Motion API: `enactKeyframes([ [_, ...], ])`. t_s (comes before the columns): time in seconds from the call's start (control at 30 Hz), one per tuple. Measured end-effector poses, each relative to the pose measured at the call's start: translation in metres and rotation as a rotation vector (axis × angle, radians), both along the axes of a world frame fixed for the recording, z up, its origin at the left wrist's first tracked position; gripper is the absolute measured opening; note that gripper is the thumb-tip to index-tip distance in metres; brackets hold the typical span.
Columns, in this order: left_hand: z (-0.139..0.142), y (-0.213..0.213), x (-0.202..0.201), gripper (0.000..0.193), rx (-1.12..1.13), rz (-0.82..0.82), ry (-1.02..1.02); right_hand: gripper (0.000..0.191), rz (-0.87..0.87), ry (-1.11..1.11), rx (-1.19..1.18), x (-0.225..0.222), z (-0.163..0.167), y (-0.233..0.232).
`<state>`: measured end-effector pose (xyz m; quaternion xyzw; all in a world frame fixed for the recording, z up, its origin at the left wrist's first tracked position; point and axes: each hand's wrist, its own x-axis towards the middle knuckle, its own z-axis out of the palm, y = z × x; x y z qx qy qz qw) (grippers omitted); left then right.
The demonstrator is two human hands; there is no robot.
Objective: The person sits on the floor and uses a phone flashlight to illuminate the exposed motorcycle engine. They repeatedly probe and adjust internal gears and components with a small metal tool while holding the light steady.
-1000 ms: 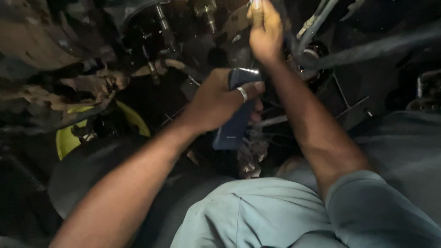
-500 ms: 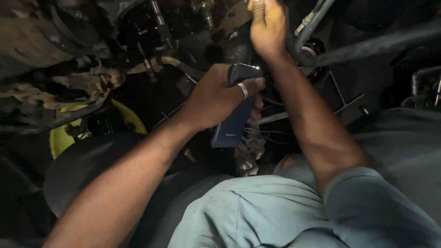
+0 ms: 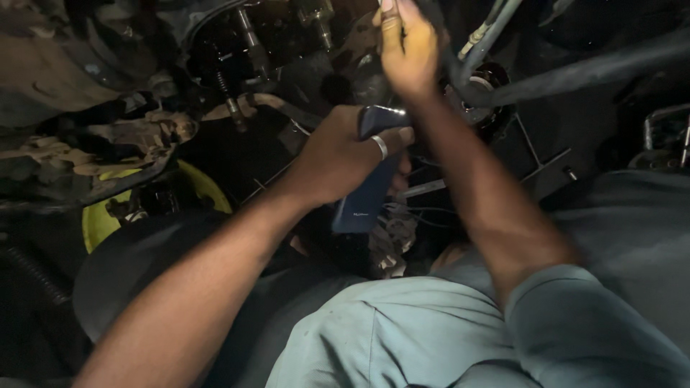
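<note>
My left hand (image 3: pixel 345 154), with a silver ring on one finger, grips a dark blue phone (image 3: pixel 366 194) held upright like a lamp in front of dark engine parts. My right hand (image 3: pixel 406 47) reaches up past it to the top of the view, its fingers curled around a dark hose or part (image 3: pixel 438 29) among the machinery; what it grips is partly hidden. Both forearms cross the middle of the view. My light blue-grey sleeve (image 3: pixel 575 323) and shirt fill the bottom.
Greasy engine parts, bolts and springs (image 3: pixel 230 93) crowd the upper left. Grey pipes and hoses (image 3: pixel 575 72) run across the upper right. A yellow-green round part (image 3: pixel 194 187) shows at left behind a dark curved cover (image 3: pixel 129 273). Loose wires (image 3: pixel 392 237) hang below the phone.
The view has shifted slightly; my right hand sits a little higher toward the top edge. My left hand keeps holding the phone in the same place.
</note>
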<state>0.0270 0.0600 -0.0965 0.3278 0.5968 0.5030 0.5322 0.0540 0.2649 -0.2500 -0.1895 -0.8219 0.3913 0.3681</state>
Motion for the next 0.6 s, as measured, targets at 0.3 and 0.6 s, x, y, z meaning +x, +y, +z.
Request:
enactKeyframes([
  [0.3, -0.0031, -0.0013, -0.0012, 0.023, -0.027, -0.008, 0.019, 0.032, 0.009, 0.067, -0.06, 0.0019, 0.0002, -0.0026],
  [0.6, -0.0013, -0.0008, -0.0015, 0.023, -0.016, -0.012, -0.002, 0.035, 0.033, 0.09, -0.105, 0.0009, 0.0058, -0.0043],
])
